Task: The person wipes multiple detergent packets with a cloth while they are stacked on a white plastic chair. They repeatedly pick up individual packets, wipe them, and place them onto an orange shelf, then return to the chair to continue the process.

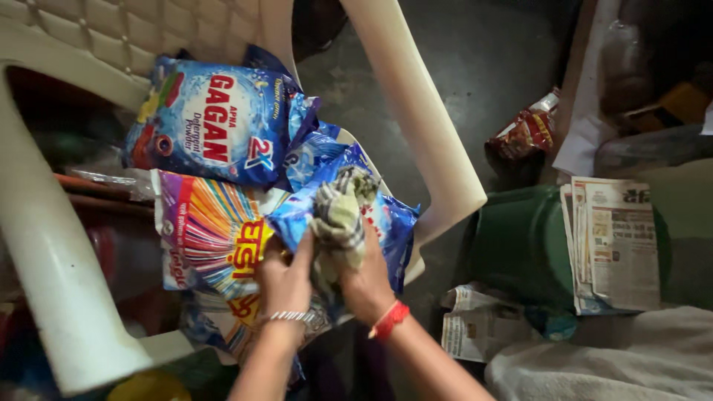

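The left hand (pixel 286 275) and the right hand (pixel 365 286) both grip a crumpled checked cloth (pixel 338 219), pressing it against a blue packet (pixel 386 223) on the seat of a cream plastic chair (pixel 416 111). More packets lie just beside it, a striped multicoloured packet (pixel 208 230) and a big blue detergent bag (pixel 215 122). To the right, folded newspapers (pixel 616 241) rest on a green bin (pixel 520 241).

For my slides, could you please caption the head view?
Left hand and right hand press a checked cloth on a blue packet, chair.
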